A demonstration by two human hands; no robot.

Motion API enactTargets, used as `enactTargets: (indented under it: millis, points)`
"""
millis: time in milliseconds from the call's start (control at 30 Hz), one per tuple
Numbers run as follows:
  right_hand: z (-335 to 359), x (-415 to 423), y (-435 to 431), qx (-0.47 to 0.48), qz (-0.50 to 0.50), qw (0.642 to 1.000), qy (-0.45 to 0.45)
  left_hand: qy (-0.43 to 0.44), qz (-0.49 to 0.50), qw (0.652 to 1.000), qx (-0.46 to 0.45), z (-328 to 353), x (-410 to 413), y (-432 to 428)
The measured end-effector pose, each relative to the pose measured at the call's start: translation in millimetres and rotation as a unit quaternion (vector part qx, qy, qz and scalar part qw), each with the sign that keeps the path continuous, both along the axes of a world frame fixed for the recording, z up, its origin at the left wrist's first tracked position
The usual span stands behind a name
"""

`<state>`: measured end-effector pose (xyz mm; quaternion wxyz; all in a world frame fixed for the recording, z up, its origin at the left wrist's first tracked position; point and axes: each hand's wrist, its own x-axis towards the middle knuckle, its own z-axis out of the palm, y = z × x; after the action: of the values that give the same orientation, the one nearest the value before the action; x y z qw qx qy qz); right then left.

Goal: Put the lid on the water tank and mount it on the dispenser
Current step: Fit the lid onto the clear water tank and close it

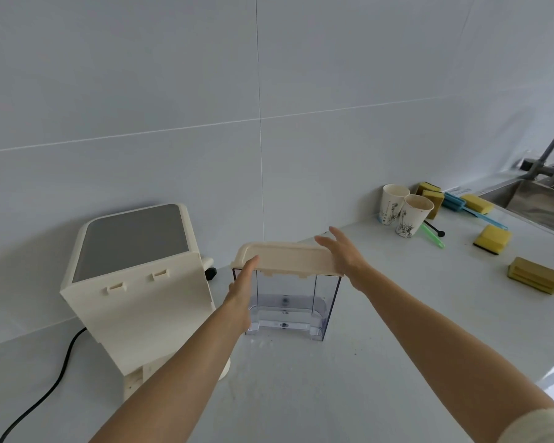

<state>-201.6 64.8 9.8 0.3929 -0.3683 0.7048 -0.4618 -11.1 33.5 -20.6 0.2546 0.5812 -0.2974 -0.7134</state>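
Observation:
A clear plastic water tank (288, 305) stands upright on the white counter with a cream lid (285, 257) lying on its top. My left hand (242, 289) is flat against the tank's left side, fingers straight, just under the lid's left end. At the lid's right end is my right hand (346, 255), fingers spread, palm against the edge. Neither hand is closed around anything. The cream dispenser (135, 282) with a grey top stands to the left of the tank, its back panel with two slots facing me.
A black power cord (58, 375) trails from the dispenser toward the lower left. Two paper cups (403, 212), several yellow sponges (491, 239), a blue brush and a green tool lie at the right. A steel sink (538, 199) with a tap is at the far right.

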Motion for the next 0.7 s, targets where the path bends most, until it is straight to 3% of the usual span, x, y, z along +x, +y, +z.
enactTargets:
  millis: [300,700]
  points:
    - [-4,4,-8,0.04,0.048,0.996,0.061,-0.027,0.073,0.996,-0.044,-4,-12,-10]
    - [2,-2,3,0.101,0.081,0.987,0.092,-0.04,0.087,0.991,-0.093,0,-16,-15]
